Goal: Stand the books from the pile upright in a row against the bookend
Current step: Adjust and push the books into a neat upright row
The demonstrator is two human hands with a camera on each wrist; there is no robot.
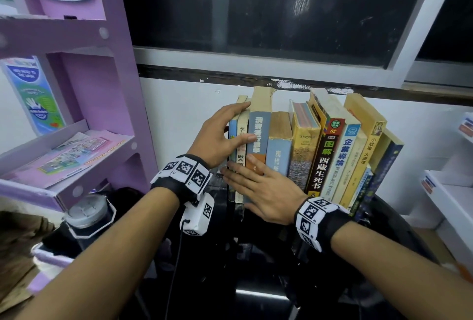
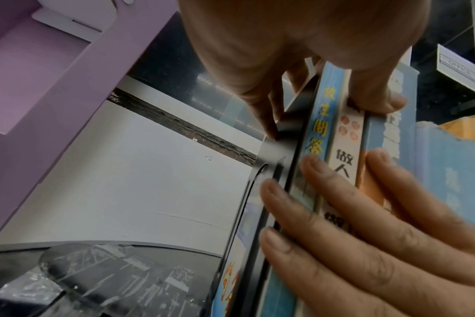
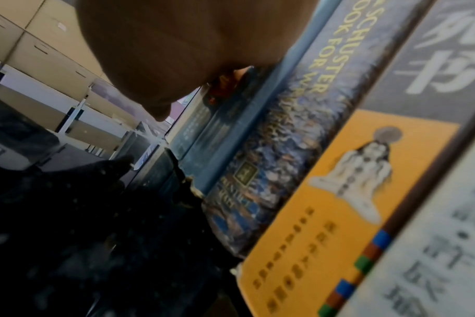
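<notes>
Several books stand upright in a row on a dark surface against the white wall. At the row's left end are a thin blue book, a thin white book and a taller grey-blue book. A black bookend stands against the blue book's outer side. My left hand grips that end, fingers on the bookend's outer face and thumb on the white spine. My right hand presses straight fingers flat on the lower spines. In the right wrist view only its palm shows.
A purple display shelf with leaflets stands close on the left. A grey-lidded bottle sits low left. A dark window runs above the row. White shelving stands to the right. The rightmost books lean left.
</notes>
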